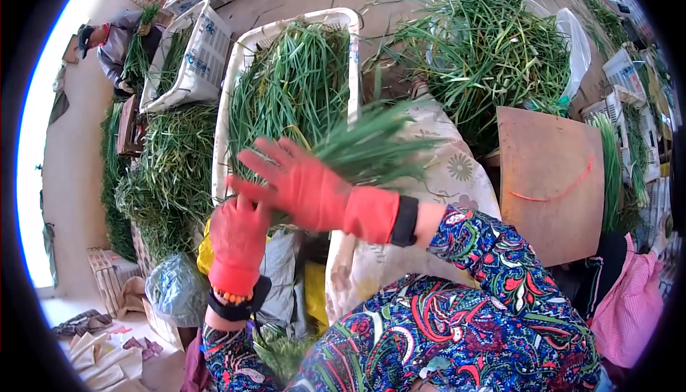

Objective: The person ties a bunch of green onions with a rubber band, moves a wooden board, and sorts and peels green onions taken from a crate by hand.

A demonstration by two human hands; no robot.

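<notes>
My left hand (239, 238), in a red rubber glove, is closed with its fingers curled, at the near side of a white crate (355, 56). My right hand (307, 188), gloved alike, crosses in front of it, fingers stretched and spread. From behind the right hand a bunch of garlic chives (386, 142) sticks out to the right, its leaf tips smeared by motion. Its lower end is hidden behind the right hand, on the side where my left hand is closed. More chives (293, 85) fill the crate beyond both hands.
A patterned cloth (429, 135) lies right of the crate, beside a brown board (550, 185). A large chive heap (493, 56) sits behind. At left are piled greens (168, 177), another crate (207, 52) and a person (125, 42) holding greens.
</notes>
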